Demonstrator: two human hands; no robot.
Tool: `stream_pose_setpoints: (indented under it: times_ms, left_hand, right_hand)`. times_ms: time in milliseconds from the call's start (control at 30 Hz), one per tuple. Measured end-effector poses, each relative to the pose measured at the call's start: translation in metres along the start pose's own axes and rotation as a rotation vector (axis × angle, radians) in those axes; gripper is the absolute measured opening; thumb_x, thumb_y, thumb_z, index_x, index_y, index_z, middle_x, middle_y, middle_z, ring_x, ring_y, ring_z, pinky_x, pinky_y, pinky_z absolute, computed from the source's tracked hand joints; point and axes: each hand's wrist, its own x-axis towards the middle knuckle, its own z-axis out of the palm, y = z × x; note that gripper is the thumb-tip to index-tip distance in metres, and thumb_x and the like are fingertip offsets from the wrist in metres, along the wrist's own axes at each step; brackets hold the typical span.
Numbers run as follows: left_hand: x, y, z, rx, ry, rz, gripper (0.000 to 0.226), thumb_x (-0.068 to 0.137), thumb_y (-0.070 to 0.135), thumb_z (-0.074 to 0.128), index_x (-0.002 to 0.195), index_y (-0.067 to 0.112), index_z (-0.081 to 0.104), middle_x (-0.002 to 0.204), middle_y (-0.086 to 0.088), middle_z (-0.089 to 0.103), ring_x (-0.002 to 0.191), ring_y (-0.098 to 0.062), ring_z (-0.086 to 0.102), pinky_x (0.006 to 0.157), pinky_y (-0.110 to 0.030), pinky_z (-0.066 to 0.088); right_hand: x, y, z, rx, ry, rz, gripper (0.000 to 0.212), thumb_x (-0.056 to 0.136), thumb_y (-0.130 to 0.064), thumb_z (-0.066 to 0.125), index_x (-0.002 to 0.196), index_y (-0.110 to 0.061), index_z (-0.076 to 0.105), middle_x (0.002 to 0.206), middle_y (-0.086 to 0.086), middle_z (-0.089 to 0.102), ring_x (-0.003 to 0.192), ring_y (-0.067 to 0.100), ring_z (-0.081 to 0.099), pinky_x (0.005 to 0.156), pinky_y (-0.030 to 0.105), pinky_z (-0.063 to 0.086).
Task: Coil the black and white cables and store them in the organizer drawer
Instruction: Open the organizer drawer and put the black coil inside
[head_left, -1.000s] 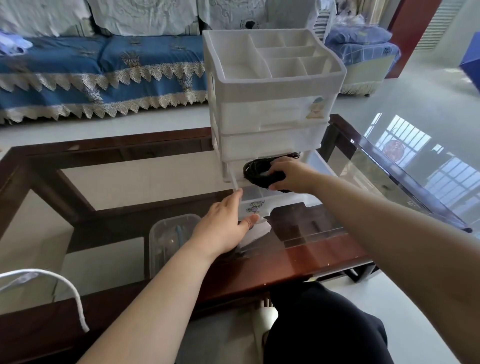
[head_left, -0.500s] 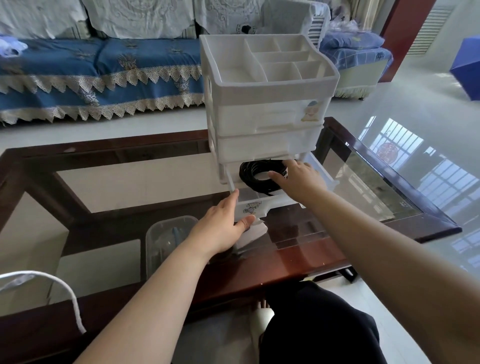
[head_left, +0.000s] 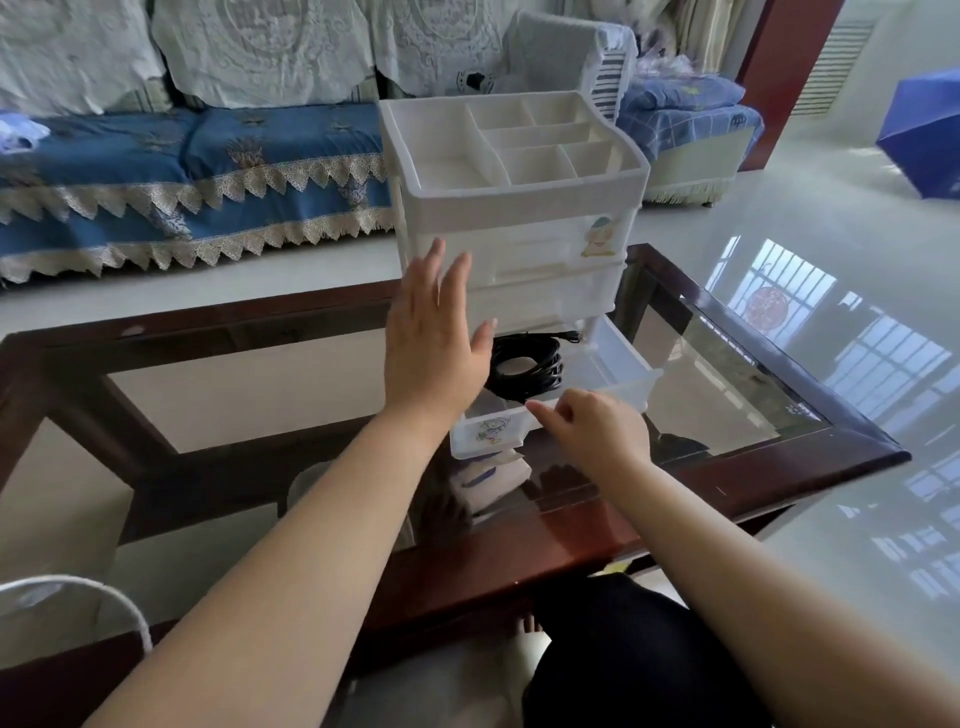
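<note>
A white plastic organizer (head_left: 519, 208) stands on the glass table, its bottom drawer (head_left: 628, 364) pulled out toward me. The coiled black cable (head_left: 530, 366) lies inside that drawer, with no hand on it. My left hand (head_left: 436, 338) is raised with straight fingers in front of the organizer's left front, by the upper drawers. My right hand (head_left: 592, 431) is at the drawer's front edge, fingers loosely curled, fingertips touching the front lip. A white cable (head_left: 88, 597) loops at the lower left of the view.
The glass table has a dark wooden frame (head_left: 727, 488). Below the glass sit a clear container (head_left: 306, 483) and a white packet (head_left: 493, 478). A blue-covered sofa (head_left: 182, 171) runs behind the table. My dark-clothed knee (head_left: 623, 665) is at the near edge.
My right hand let go of the black coil and drew back to the drawer's front. My left hand left the drawer front and rose up before the organizer.
</note>
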Motion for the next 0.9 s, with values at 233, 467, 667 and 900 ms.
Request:
stream_pose_setpoints:
  times_ms: [233,467,667,900]
  left_hand:
    - [0.085,-0.001,-0.016,0.245,-0.174,-0.068,0.069,0.097,0.041,0.047,0.153,0.014,0.016,0.163,-0.006,0.011,0.15,-0.03,0.001,0.119,-0.051,0.012]
    - [0.083,-0.003,-0.015,0.252,-0.147,-0.027,0.069,0.093,0.038,0.055,0.149,0.01,0.027,0.156,-0.009,0.029,0.148,-0.033,0.009,0.119,-0.045,0.017]
    - [0.082,-0.004,-0.016,0.258,-0.16,-0.013,0.069,0.091,0.033,0.057,0.149,0.01,0.027,0.155,-0.009,0.03,0.148,-0.034,0.009,0.12,-0.044,0.015]
    - [0.081,-0.005,-0.018,0.288,-0.184,0.002,0.073,0.09,0.034,0.057,0.15,0.012,0.023,0.157,-0.007,0.027,0.149,-0.033,0.006,0.121,-0.041,0.011]
  right_hand:
    - [-0.004,-0.012,0.009,0.189,-0.014,0.169,0.049,0.091,-0.058,0.043,0.073,-0.016,0.06,0.071,-0.004,0.06,0.067,0.018,0.057,0.055,0.029,0.043]
    - [0.014,-0.018,0.026,0.427,0.036,0.207,0.026,0.09,-0.04,0.049,0.085,-0.016,0.057,0.091,-0.002,0.057,0.078,0.015,0.054,0.066,0.031,0.043]
    - [0.048,-0.034,0.037,0.507,-0.104,0.191,0.02,0.086,-0.027,0.049,0.103,-0.02,0.053,0.106,-0.004,0.05,0.1,0.018,0.052,0.081,0.031,0.042]
    - [0.077,-0.044,0.038,0.619,-0.275,0.156,0.05,0.085,-0.018,0.053,0.132,-0.01,0.038,0.137,0.003,0.034,0.103,0.012,0.039,0.082,0.025,0.036]
